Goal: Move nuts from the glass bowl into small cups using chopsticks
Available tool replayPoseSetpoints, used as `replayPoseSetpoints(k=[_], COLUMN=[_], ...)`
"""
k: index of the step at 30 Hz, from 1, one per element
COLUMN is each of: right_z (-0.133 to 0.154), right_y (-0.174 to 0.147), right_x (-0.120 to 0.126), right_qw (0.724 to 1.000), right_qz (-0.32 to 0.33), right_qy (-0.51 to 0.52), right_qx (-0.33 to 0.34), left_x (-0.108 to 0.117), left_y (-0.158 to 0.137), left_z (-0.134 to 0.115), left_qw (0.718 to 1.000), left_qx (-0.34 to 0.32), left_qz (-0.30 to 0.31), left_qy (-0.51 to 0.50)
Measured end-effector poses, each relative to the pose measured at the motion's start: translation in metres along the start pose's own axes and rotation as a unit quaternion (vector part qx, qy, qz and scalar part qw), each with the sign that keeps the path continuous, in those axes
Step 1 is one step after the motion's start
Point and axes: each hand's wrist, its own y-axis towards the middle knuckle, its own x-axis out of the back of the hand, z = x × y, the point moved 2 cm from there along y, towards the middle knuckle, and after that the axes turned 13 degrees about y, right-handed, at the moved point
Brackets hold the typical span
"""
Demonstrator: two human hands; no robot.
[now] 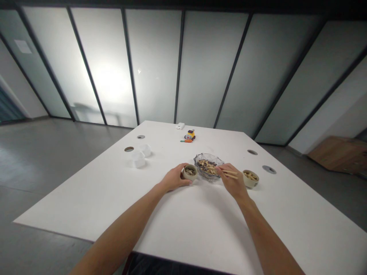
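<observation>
My left hand (174,178) is wrapped round a small round cup (190,178), tilted toward me, with dark seeds, perhaps sunflower seeds, inside. In my right hand (233,181) is a pair of wooden chopsticks (231,173); their tips reach left into a clear glass bowl (208,156). That bowl stands just right of the cup and holds a mix of peanuts (211,170) and dark seeds. Whether the chopstick tips grip anything is too small to tell. To the right of my right hand stands a second small cup (251,183) with peanuts in it.
Two clear plastic containers (138,159) stand at the left of the white table (183,221). Farther back are a yellow toy vehicle (190,134), a toy carrot (187,141) and a white box-like device (180,126). Round holes (269,169) pierce the tabletop on both sides.
</observation>
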Motion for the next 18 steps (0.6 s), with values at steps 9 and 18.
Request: replayPoseSetpoints(k=[9, 18], right_z=[0.006, 0.003], right_y=[0.003, 0.008], right_x=[0.005, 0.002], right_qw=[0.999, 0.966], right_qz=[-0.039, -0.099], right_qy=[0.007, 0.215], right_qx=[0.024, -0.105], left_x=[-0.003, -0.003], left_y=[0.001, 0.002], left_z=[0.005, 0.005], left_qw=[1.0, 1.0], left_qx=[0.002, -0.001], left_qz=[-0.007, -0.005], left_qy=[0.003, 0.017])
